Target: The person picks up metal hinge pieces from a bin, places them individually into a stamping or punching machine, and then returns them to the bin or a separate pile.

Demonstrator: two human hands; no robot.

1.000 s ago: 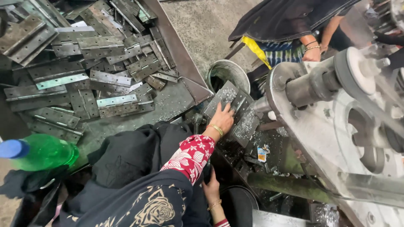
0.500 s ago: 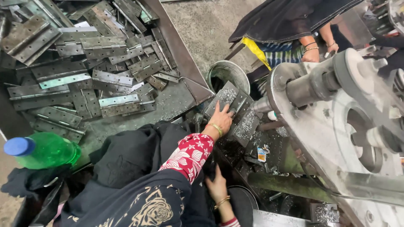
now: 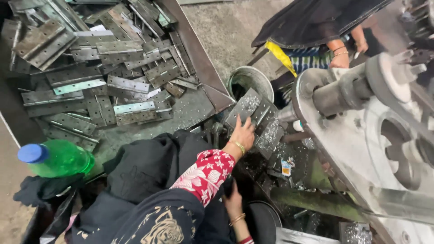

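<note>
Gritty workshop floor (image 3: pixel 226 31), my left hand (image 3: pixel 242 134) flat, fingers apart, on a metal plate (image 3: pixel 253 110), my right hand (image 3: pixel 233 203) low, grip hidden, hinges (image 3: pixel 104 72) far left.

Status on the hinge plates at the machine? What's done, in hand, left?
Done: nothing finished can be told apart in this view. In hand: the left hand lies flat on a plate by the machine, metal chips strewn about it; the right hand is low beside a dark bucket, and whether it grips anything can't be told. Left: a big pile of plates in the tray.
</note>
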